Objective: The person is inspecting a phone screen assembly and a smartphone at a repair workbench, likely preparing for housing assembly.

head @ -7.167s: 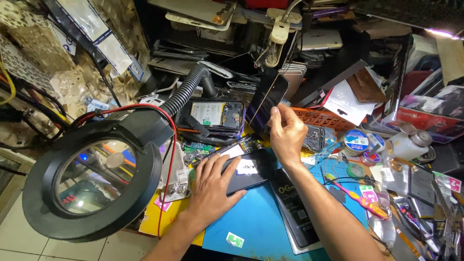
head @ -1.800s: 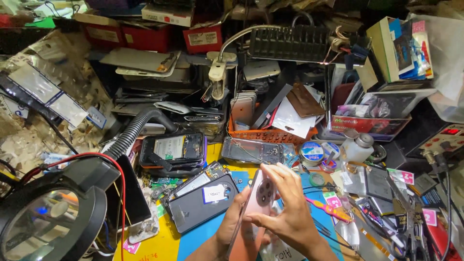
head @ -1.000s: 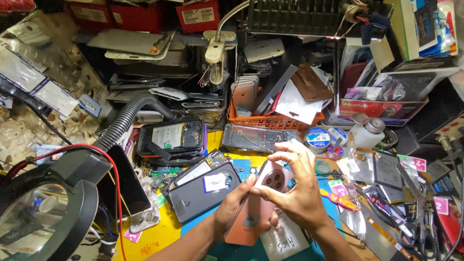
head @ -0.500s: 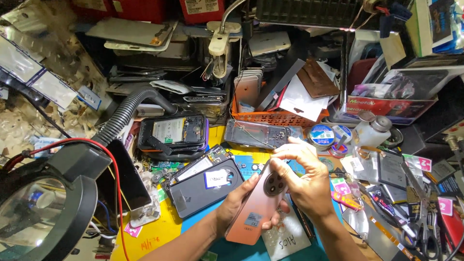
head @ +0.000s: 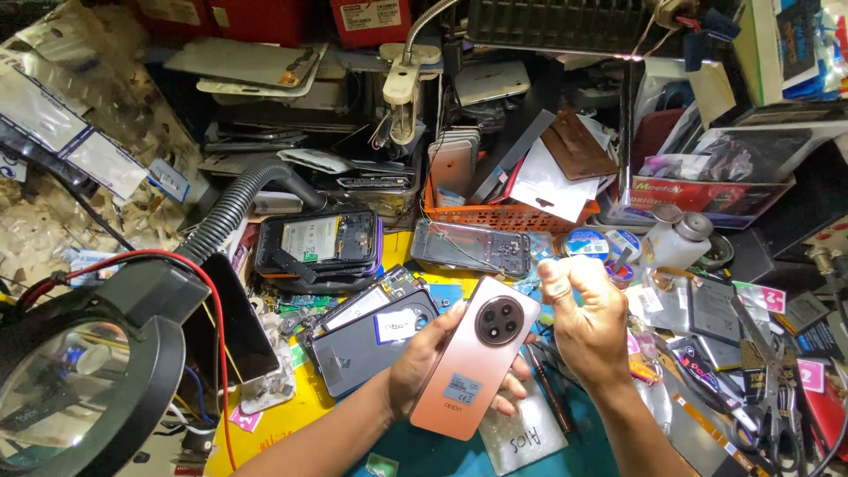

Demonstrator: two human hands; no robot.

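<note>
A white sticker (head: 461, 388) sits on the pink phone (head: 475, 355) you're holding. Red boxes (head: 371, 18) with white labels stand at the top.

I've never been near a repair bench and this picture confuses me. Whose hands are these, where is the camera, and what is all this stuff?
The camera sits on the person's head and looks down, so both hands are that person's own. The left hand holds a pink-gold phone back side up, its round camera ring showing. The right hand is closed in a fist beside it; whether it pinches anything is too small to tell. The yellow and blue bench carries opened phones, an orange basket and a white bottle. At lower left is a round magnifier lamp.
</note>
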